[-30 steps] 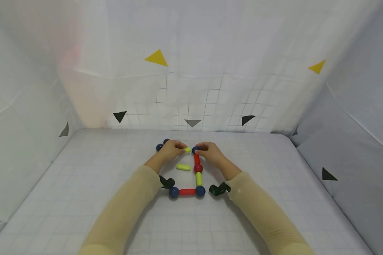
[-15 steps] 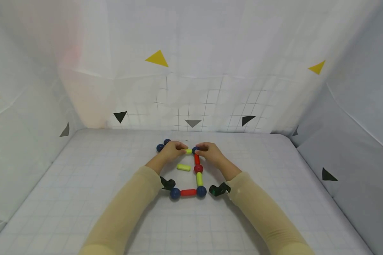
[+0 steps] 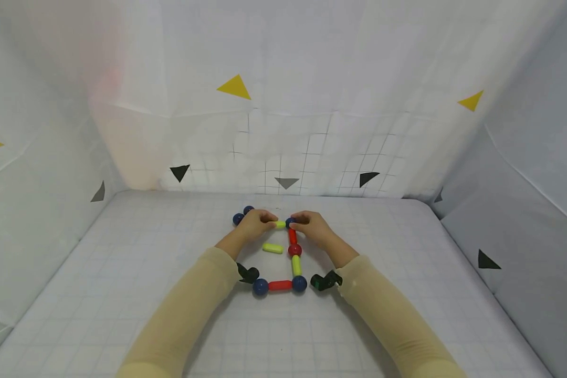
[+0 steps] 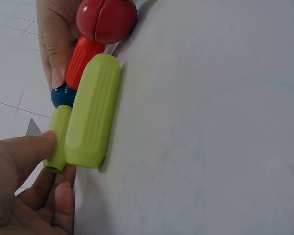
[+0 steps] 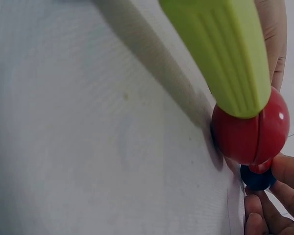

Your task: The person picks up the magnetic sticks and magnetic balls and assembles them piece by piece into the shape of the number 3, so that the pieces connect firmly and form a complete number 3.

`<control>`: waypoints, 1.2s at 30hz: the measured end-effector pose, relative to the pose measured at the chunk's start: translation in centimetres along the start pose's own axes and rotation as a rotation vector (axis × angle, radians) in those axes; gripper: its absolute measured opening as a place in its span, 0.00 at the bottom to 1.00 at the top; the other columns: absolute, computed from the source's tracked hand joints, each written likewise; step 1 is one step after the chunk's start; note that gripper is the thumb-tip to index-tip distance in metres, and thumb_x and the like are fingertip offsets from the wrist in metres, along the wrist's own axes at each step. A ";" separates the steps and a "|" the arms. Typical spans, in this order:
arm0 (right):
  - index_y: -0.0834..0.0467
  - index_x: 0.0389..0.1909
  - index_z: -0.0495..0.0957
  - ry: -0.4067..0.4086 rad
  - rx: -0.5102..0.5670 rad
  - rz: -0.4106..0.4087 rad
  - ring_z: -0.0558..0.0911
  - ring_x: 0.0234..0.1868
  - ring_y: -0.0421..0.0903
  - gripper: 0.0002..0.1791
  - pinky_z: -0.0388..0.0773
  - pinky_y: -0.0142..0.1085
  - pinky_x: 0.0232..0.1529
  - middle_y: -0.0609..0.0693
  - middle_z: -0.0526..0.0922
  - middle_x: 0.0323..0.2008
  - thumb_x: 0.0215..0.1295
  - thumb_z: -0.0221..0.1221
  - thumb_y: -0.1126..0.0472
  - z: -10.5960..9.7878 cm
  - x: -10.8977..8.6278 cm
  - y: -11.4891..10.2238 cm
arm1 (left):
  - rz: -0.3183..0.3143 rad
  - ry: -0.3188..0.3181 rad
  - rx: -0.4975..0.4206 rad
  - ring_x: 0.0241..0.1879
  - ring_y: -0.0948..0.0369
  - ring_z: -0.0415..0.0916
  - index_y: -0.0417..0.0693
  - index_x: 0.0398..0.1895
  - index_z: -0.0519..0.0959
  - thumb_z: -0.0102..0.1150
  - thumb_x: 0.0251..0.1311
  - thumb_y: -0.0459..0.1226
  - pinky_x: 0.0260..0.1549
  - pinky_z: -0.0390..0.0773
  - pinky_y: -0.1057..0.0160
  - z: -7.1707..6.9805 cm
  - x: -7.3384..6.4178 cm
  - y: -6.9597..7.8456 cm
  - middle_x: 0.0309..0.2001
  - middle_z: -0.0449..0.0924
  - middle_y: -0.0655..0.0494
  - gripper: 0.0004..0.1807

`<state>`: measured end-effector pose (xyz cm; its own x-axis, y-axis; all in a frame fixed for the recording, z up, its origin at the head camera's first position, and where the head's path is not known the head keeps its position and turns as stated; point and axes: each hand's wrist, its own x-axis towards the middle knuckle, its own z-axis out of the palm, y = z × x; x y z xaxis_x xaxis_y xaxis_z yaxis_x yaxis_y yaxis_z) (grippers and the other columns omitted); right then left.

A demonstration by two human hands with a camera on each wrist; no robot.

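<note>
My left hand (image 3: 255,224) pinches a yellow-green magnetic rod (image 4: 59,129) between thumb and fingers. One end of that rod touches a blue ball (image 4: 62,96), which my right hand (image 3: 313,226) grips with its fingertips. From the blue ball a red rod (image 3: 293,236) runs toward me to a red ball (image 3: 295,250). A second yellow-green rod (image 3: 296,265) joins it to another blue ball (image 3: 300,284). Leftward from there, a red rod (image 3: 280,285) ends at a blue ball (image 3: 261,286). Inside this shape lies a loose yellow-green rod (image 3: 272,248).
Beyond my left wrist sit two loose blue balls (image 3: 238,218), partly behind the hand. Black wrist cameras (image 3: 326,281) hang close to the front of the chain. White sheeting (image 3: 283,131) with triangle marks walls in the table (image 3: 283,336) at the back and sides.
The rod in my left hand has moved right, closing the small gap to the blue ball. My right hand keeps its hold. Everything in the head view has shifted very slightly.
</note>
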<state>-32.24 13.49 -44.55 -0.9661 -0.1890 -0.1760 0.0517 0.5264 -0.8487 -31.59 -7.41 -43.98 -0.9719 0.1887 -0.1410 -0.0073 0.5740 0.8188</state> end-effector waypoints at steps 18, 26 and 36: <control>0.55 0.60 0.78 0.018 0.025 0.026 0.76 0.56 0.51 0.21 0.74 0.46 0.61 0.53 0.80 0.56 0.68 0.65 0.55 0.1 0.3 0.3 | 0.031 0.043 -0.008 0.51 0.55 0.76 0.47 0.55 0.82 0.58 0.71 0.40 0.54 0.77 0.57 -0.9 -0.7 0.1 0.51 0.81 0.52 0.14; 0.54 0.61 0.78 0.019 0.015 0.033 0.76 0.57 0.51 0.22 0.74 0.46 0.61 0.54 0.80 0.56 0.67 0.65 0.56 0.2 0.2 0.4 | 0.083 0.066 -0.072 0.52 0.56 0.77 0.44 0.57 0.81 0.58 0.71 0.39 0.52 0.77 0.56 -2.8 -1.3 0.0 0.52 0.82 0.52 0.15; 0.54 0.61 0.78 0.027 0.008 0.025 0.76 0.58 0.52 0.22 0.74 0.46 0.62 0.54 0.79 0.56 0.67 0.65 0.56 0.3 0.1 0.4 | 0.082 0.149 -0.092 0.51 0.56 0.78 0.44 0.56 0.81 0.60 0.70 0.39 0.48 0.77 0.57 -4.7 -2.0 -1.2 0.51 0.83 0.53 0.15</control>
<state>-32.21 13.44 -45.00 -0.9708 -0.1534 -0.1842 0.0781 0.5242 -0.8480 -30.74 -12.22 -42.03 -0.9942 0.1073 0.0064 0.0579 0.4847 0.8728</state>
